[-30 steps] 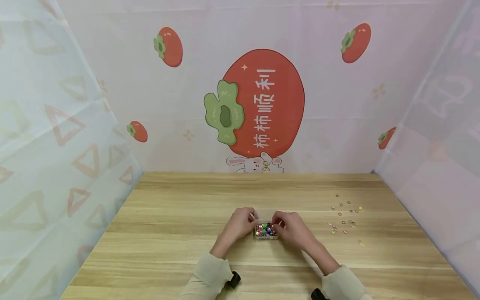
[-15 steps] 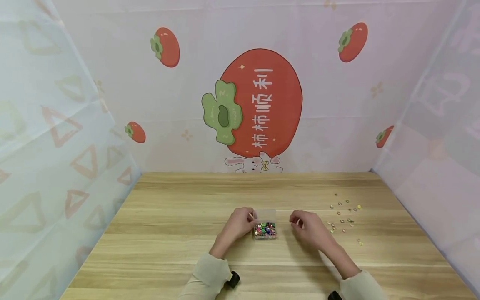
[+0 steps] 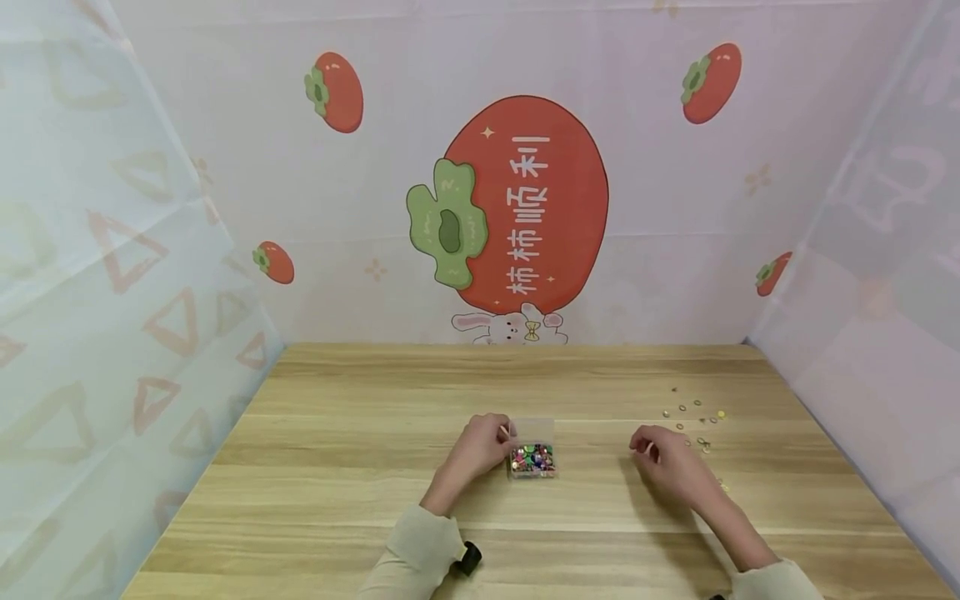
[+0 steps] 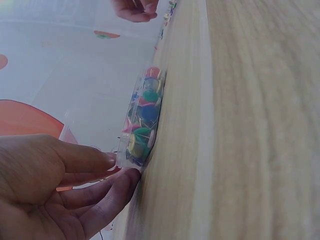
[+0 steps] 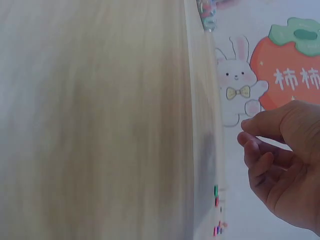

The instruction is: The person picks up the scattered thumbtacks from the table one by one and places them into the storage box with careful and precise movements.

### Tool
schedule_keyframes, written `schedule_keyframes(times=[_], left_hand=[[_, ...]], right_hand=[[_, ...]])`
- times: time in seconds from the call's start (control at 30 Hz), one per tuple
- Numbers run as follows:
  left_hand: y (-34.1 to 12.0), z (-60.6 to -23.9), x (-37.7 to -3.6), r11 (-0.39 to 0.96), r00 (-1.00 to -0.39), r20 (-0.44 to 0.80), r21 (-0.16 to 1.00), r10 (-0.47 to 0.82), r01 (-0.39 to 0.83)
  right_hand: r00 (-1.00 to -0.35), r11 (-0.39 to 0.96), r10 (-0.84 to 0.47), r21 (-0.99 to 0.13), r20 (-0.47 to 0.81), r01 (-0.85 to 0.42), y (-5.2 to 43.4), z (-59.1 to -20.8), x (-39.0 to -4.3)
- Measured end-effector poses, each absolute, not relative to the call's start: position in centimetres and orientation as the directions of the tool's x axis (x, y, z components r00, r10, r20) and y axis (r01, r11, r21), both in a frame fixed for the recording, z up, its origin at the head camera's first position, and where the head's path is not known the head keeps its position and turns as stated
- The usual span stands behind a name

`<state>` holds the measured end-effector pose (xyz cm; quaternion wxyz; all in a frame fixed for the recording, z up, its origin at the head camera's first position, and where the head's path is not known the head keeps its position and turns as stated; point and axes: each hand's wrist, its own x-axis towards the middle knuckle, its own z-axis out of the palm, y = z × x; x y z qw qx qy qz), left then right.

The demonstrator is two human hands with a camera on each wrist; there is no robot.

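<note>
A small clear plastic box (image 3: 534, 477) stands on the table with its see-through lid (image 3: 536, 428) raised at the back. Colourful thumbtacks (image 4: 149, 112) fill it. My left hand (image 3: 482, 442) is at the box's left end, where thumb and fingers pinch the corner in the left wrist view. To the right of the box, my right hand (image 3: 671, 462) hovers above the table, its fingers loosely curled and nothing seen between them. Several loose thumbtacks (image 3: 722, 414) lie scattered beyond and beside the right hand, some hidden behind it.
The wood-grain table (image 3: 360, 400) is bordered by a printed cloth backdrop (image 3: 645, 300) at the back and cloth walls at both sides. A black wrist camera (image 3: 468, 559) sits at the left cuff.
My right hand has left the box and moved right, toward the scattered thumbtacks. My left hand stays at the box's left end, and the box has not moved.
</note>
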<state>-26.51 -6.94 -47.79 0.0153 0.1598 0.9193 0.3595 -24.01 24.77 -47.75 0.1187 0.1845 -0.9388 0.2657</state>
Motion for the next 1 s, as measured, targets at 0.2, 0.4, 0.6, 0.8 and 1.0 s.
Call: schedule_keyframes(times=[0.2,0.4,0.6,0.8,1.0], left_hand=[[-6.9,-47.7,-26.5,0.688,-0.95,0.077,0.672,0.302,0.274],[-7.0,-47.8,-26.5,0.685,-0.949,0.077,0.675,0.305,0.274],[-7.1,-47.8,-26.5,0.686,-0.95,0.079,0.673,0.303,0.275],[-7.1,-47.9,-26.5,0.683,-0.95,0.068,0.679,0.304,0.268],[-7.1,-47.9,-26.5,0.683,-0.949,0.072,0.678,0.307,0.272]], right_hand=[[-0.896,0.815,-0.297,-0.401,0.33,-0.417,27.3,-48.2,-24.2],[-0.906,0.814,-0.31,-0.412,0.287,-0.409,29.1,-48.3,-24.3],[-0.914,0.84,-0.322,-0.372,0.245,-0.395,29.3,-48.0,-24.5],[-0.916,0.856,-0.333,-0.335,0.226,-0.394,29.2,-48.0,-24.7],[-0.91,0.855,-0.33,-0.33,0.25,-0.401,29.0,-48.1,-24.5]])
